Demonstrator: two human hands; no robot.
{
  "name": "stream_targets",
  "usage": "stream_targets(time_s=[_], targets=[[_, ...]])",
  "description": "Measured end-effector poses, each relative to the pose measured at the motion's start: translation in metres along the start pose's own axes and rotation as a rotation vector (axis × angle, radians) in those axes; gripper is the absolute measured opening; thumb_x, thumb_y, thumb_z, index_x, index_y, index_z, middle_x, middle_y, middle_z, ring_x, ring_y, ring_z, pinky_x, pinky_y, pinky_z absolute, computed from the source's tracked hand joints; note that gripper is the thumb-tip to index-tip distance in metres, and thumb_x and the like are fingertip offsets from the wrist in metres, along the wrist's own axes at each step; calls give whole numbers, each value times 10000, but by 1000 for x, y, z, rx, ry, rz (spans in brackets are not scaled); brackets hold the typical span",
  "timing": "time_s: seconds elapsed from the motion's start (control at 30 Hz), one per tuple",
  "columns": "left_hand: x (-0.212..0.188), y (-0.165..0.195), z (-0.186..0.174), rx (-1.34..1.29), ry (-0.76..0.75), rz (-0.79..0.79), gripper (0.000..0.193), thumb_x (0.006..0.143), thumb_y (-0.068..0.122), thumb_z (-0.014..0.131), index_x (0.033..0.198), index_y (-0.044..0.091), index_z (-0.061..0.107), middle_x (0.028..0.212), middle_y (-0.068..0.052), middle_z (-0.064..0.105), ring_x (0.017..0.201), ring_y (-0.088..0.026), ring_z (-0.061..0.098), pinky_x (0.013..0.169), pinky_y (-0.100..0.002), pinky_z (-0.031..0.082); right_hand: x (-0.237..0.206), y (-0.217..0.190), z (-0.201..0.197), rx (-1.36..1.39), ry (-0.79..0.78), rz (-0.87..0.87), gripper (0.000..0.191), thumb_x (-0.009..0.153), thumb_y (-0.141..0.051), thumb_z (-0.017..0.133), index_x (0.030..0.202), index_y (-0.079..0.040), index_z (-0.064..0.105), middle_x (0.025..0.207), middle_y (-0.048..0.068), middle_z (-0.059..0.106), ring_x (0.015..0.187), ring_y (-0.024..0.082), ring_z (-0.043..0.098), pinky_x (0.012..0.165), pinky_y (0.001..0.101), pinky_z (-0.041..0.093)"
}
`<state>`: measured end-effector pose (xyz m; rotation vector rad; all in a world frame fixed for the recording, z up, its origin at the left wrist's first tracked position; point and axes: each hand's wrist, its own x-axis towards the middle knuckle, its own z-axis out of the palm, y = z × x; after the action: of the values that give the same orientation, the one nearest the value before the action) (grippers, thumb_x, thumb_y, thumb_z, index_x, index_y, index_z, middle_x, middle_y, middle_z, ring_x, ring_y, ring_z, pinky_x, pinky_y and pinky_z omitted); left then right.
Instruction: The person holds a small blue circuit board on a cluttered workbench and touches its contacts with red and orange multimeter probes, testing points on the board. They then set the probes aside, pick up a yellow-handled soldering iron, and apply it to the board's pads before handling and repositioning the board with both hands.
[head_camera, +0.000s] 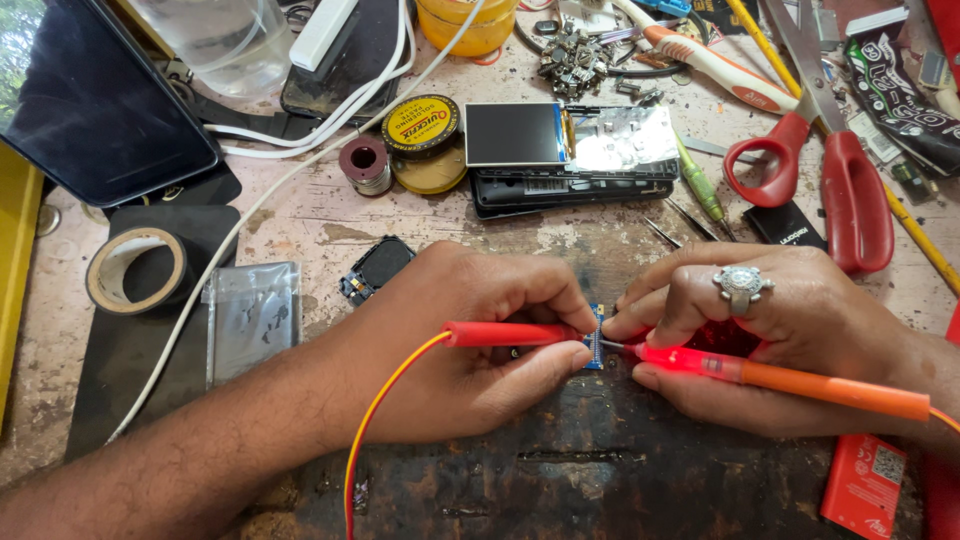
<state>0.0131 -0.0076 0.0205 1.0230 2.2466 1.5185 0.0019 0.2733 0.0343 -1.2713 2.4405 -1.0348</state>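
On the cluttered, worn table (330, 225), near its front edge, a small blue circuit board (595, 350) sits between both hands' fingers: left hand (470, 340) pinches a red probe (510, 333), right hand (770, 330) an orange one (800, 378).

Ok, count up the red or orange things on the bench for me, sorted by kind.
Probes: 2, one in the left hand at, one in the right hand at
Scissors: 1
Red packs: 1
Orange-handled tools: 1
Total: 5
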Motion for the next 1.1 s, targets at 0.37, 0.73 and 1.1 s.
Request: stream_targets(time_s=[0.37, 0.73, 1.1], targets=[[0, 1, 0, -5, 6, 8, 172, 909, 242, 720, 984, 89, 702, 743, -11, 748, 641, -87, 748, 571, -248, 570, 1, -2, -1, -6, -12, 0, 150, 804, -142, 819, 847, -123, 677, 1056, 51, 793, 982, 166, 760, 775, 257, 630], [0, 1, 0, -3, -6, -42, 186, 893, 267, 715, 967, 96, 716, 691, 8, 734, 570, -55, 705, 517, -234, 544, 2, -3, -2, 4, -26, 19, 153, 804, -150, 825, 841, -123, 679, 1063, 50, 797, 974, 157, 749, 769, 248, 632], [0, 1, 0, 3, -8, -48, 187, 894, 268, 717, 970, 97, 710, 701, 6, 740, 582, -63, 718, 529, -237, 553, 3, -4, -2, 23, -18, 0, 142, 801, -130, 820, 845, -120, 686, 1046, 56, 792, 977, 163, 751, 780, 258, 607]])
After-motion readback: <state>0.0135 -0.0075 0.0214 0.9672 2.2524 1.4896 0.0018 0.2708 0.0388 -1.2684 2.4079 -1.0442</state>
